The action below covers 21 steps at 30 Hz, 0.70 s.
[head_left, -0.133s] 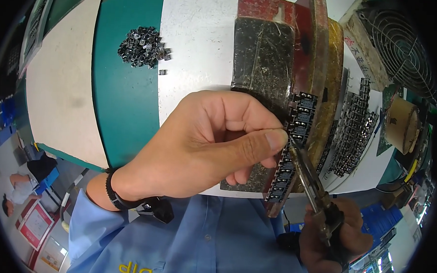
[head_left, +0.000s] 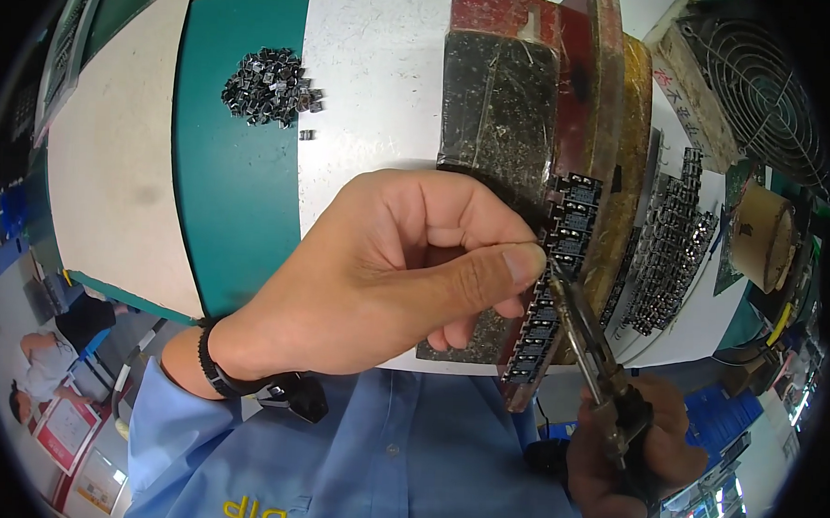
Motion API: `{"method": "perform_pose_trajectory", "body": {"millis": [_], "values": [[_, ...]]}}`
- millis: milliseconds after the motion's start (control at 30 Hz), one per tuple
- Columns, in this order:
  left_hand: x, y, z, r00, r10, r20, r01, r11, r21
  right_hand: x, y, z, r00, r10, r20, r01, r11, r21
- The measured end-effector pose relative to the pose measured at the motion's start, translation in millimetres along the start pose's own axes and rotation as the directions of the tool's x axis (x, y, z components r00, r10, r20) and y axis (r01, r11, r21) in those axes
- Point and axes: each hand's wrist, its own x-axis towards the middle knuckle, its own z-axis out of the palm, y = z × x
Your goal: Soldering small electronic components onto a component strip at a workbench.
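My left hand (head_left: 367, 289) is closed in a pinch, thumb against forefinger, at the row of small black components (head_left: 576, 215). What sits between those fingertips is too small to make out. My right hand (head_left: 673, 451) is wrapped round a soldering iron (head_left: 586, 340). Its metal shaft slants up and left, with the tip beside my left thumb at the components. The row stands along the edge of a reddish-brown strip (head_left: 588, 109), against a taped black block (head_left: 500, 105). My left fingers partly cover the row.
A pile of small black parts (head_left: 267, 88) lies on the green mat (head_left: 227, 214) at left. More component rows (head_left: 666, 242) lie right of the block. Farther right are a round fan grille (head_left: 756, 89) and a cardboard spool (head_left: 763, 237). A person (head_left: 45, 363) sits at far left.
Both hands and the soldering iron hold nearly the same place. The whole view has shifted very slightly. The person at far left has changed posture a little.
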Motion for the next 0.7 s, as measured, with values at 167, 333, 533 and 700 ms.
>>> {"method": "perform_pose_trajectory", "body": {"millis": [167, 333, 533, 700], "values": [[-0.3, 0.4, 1.0, 1.0, 0.005, -0.003, -0.005, 1.0, -0.006, -6.7, -14.9, 6.3, 0.959, 0.162, -0.233, -0.161, 0.987, 0.024], [-0.5, -0.7, 1.0, 1.0, 0.011, -0.009, -0.011, 1.0, -0.001, -5.3, -5.4, 2.2, 0.989, 0.089, -0.121, -0.088, 0.996, 0.009], [-0.7, -0.3, 1.4, 1.0, 0.002, -0.014, -0.002, 1.0, 0.001, -4.5, -0.3, -2.2, 0.995, 0.032, -0.096, -0.029, 0.999, 0.035], [-1.0, -0.3, 0.5, 1.0, 0.003, -0.015, -0.003, 1.0, -0.006, -12.2, -17.9, -35.4, 0.73, 0.659, -0.184, -0.647, 0.752, 0.125]]}}
